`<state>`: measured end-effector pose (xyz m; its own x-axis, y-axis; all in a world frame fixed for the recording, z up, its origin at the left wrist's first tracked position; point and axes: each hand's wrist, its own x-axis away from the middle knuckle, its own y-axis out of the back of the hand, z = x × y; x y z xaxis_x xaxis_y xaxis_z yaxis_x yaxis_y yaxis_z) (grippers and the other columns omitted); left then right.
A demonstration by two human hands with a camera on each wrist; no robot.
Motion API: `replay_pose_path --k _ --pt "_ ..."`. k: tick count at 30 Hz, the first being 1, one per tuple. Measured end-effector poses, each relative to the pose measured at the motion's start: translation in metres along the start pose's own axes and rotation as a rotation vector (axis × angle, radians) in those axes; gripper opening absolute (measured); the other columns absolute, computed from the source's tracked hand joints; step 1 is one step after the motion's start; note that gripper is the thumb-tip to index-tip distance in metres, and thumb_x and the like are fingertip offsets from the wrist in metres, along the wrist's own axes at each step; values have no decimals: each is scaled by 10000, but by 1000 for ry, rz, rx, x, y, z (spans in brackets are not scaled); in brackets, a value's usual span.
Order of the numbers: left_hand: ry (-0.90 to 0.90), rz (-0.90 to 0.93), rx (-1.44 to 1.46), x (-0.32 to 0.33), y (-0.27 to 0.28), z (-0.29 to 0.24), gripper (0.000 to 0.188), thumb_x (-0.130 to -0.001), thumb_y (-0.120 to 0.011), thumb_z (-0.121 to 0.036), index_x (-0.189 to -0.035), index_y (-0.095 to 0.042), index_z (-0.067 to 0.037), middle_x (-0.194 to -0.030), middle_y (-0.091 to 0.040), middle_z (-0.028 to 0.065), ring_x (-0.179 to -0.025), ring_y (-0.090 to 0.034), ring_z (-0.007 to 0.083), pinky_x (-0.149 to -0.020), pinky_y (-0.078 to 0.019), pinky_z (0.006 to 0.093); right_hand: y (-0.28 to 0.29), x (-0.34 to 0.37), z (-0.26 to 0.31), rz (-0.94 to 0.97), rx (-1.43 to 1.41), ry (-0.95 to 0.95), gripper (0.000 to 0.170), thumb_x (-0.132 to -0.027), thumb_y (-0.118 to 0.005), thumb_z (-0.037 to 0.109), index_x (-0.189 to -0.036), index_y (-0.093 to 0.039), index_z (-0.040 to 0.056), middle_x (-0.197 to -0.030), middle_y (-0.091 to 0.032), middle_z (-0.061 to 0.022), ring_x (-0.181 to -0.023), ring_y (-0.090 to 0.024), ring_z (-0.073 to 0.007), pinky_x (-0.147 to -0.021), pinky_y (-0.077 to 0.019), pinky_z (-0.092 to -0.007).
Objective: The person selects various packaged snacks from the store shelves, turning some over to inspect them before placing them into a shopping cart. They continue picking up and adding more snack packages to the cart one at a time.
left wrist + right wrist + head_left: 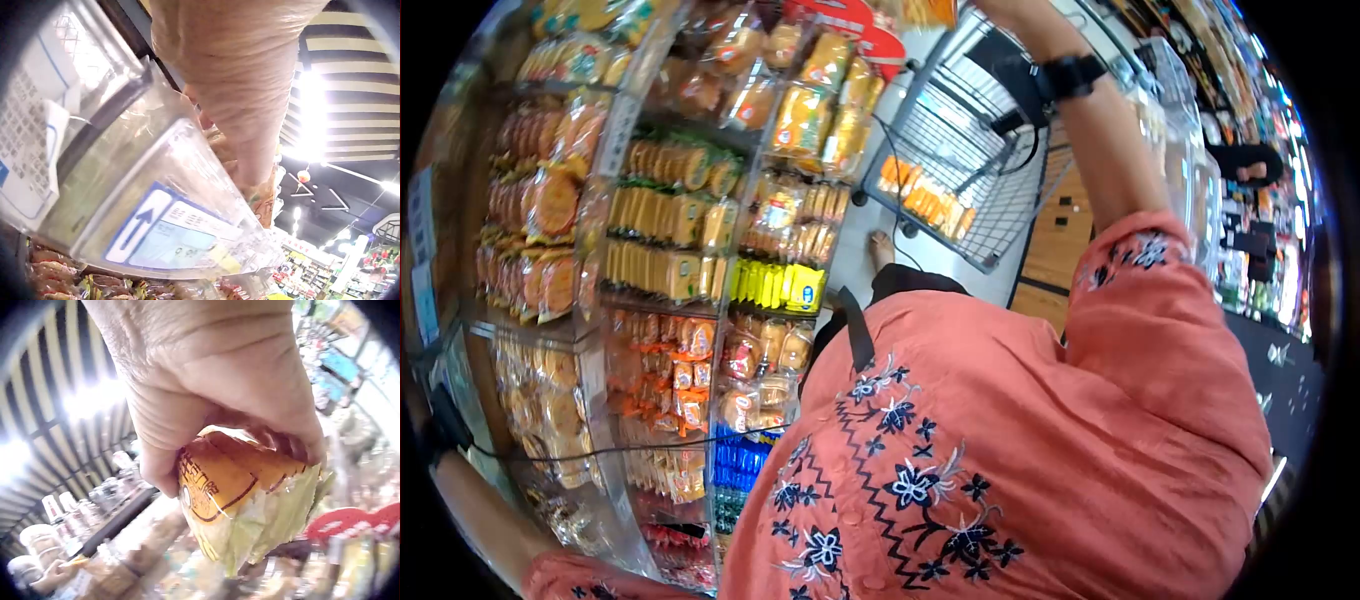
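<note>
Snack shelving (615, 135) stands beside a wire shopping cart (960, 110). At a clear plastic bin (178, 164), whether the left hand (240, 106) holds anything cannot be told. The right hand (215, 384) pinches an orange packet (215, 475) between thumb and curled fingers; a light hold should avoid crushing it.

In your head view, the snack rack (593, 370) fills the left side; the cart (948, 120) stands at upper centre, snack packets (925, 195) lying in its lower end. In your right wrist view, a wrapped packet (250, 494) sits centrally in your right hand (212, 381), a sign (344, 522) behind it, lower right.
</note>
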<state>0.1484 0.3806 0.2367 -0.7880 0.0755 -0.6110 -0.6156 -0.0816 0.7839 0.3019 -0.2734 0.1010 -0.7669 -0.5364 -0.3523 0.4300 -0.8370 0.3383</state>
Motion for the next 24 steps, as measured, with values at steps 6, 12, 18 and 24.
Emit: replay_pose_path --k 6,12,18,24 --pt "-25 55 -242 -11 10 -38 417 -883 -776 -224 -1187 -629 22 -1053 -683 240 -951 -672 376 -836 -552 430 40 207 -191 -357 -296 -1039 534 -905 -728 452 -1226 -629 37 -1088 -706 -90 -994 -696 -221 -896 -580 -389" --pt "26 -86 -205 -17 13 -17 430 -900 -775 -231 -1159 -578 50 -1056 -650 235 -971 -653 369 -863 -545 425 4 344 -269 -708 -619 -1371 493 -858 -794 342 -1195 -615 29 -1077 -710 -116 -950 -710 -253 -843 -597 -440" --pt "234 -146 28 2 20 -140 443 -936 -705 -262 -1231 -554 32 -1144 -627 217 -1046 -626 342 -911 -531 423 -49 479 -422 -905 -414 -1465 488 -862 -796 265 -1220 -607 -9 -1129 -698 -146 -960 -712 -275 -822 -605 -432" --pt "405 -33 464 32 -3 -269 455 -977 -621 -282 -1318 -530 4 -1241 -601 191 -1134 -596 307 -964 -515 423 -66 475 -403 -745 27 -1801 1028 -652 -788 627 -1350 -527 -81 -1354 -607 -212 -1244 -608 -297 -1046 -480 -354"
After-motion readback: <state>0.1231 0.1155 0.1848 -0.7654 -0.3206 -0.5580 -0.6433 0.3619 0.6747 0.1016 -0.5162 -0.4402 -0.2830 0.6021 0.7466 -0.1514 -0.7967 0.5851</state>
